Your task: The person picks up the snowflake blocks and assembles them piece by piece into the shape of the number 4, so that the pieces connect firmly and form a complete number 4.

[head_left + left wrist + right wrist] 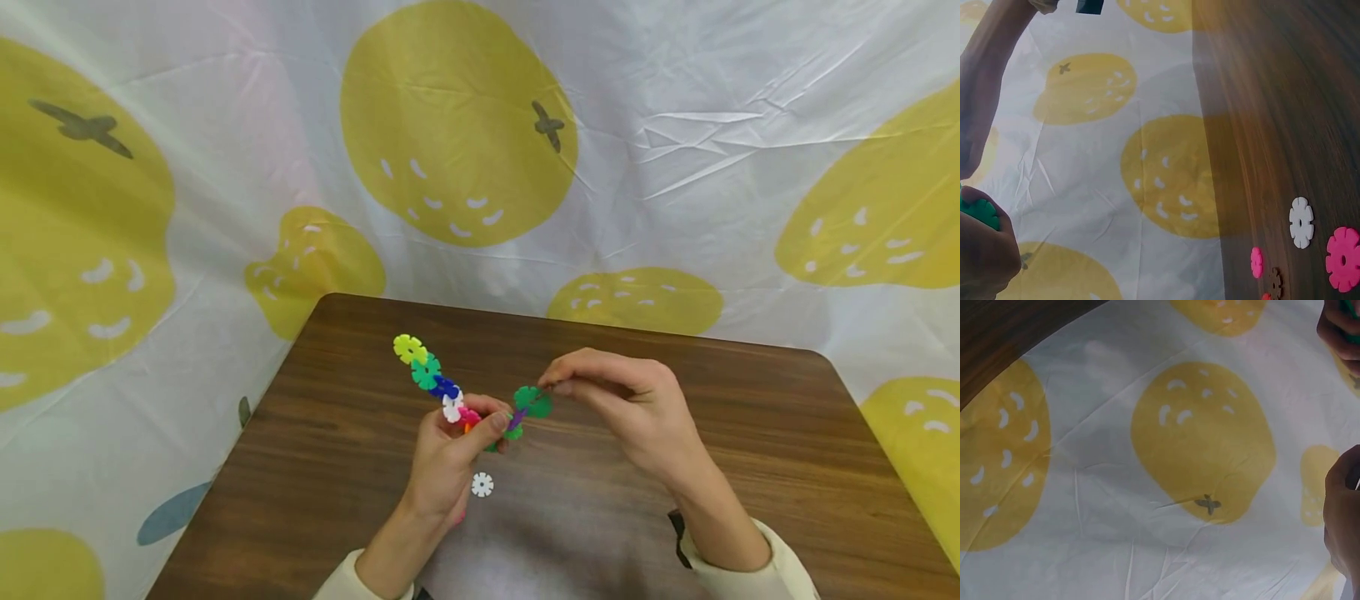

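Observation:
My left hand (442,467) grips a chain of interlocking notched plastic discs around its middle. Out past the fingers stick a yellow disc (409,349), a teal disc (426,372), a blue disc (446,387) and a white disc (452,407). Pink and orange pieces are partly covered by the thumb. At the chain's other end, a purple disc (517,418) joins green ones. My right hand (645,408) pinches the upper edge of the green disc (542,406) there, between thumb and index finger. In the left wrist view, a green disc (982,212) shows at the left hand's fingers.
A loose white disc (482,484) lies on the brown wooden table (360,517), below the left hand. Lying on the table in the left wrist view are a large pink disc (1344,259), a smaller pink one (1257,262) and a brown one (1275,284). A fruit-patterned curtain (675,167) hangs behind.

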Demonstrator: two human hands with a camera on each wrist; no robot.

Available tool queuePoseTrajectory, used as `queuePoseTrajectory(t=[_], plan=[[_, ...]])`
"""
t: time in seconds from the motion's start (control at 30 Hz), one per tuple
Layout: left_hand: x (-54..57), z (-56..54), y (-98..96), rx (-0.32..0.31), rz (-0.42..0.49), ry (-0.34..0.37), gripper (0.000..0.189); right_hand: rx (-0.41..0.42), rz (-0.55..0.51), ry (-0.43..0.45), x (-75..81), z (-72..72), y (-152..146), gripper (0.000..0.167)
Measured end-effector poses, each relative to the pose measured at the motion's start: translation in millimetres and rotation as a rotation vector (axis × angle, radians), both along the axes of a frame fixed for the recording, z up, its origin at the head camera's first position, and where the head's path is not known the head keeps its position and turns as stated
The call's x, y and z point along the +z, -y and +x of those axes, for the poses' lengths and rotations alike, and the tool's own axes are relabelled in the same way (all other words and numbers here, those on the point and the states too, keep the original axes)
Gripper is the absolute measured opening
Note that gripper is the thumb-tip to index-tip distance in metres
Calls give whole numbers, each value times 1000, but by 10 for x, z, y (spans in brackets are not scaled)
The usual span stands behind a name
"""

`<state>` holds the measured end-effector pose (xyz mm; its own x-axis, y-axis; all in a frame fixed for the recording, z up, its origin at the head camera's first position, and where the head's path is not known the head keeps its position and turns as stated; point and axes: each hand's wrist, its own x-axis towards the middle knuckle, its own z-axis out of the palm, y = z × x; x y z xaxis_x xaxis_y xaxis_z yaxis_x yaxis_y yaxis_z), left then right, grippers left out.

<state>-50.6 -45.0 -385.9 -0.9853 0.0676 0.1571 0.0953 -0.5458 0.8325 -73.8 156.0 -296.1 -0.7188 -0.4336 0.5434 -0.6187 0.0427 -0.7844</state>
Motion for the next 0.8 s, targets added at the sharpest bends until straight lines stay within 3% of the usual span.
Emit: queuePoseTrajectory(t=[0.1, 0.37, 0.5, 0.67, 0.8], plan=[[-4, 3, 4, -12, 20, 12, 23, 16, -11, -20, -17, -15, 29, 22], [-12, -2, 24, -8, 30, 50, 24, 65, -12, -189, -52, -77, 59, 30], [-5, 5, 22, -20, 28, 52, 25, 61, 8, -219, -69, -87, 63, 32], [-34, -4, 30, -30, 26, 68, 26, 35, 55, -327, -78, -104, 83, 39], [-37, -14, 43, -36, 26, 58, 25, 19, 93, -316, -40, -86, 72, 38]])
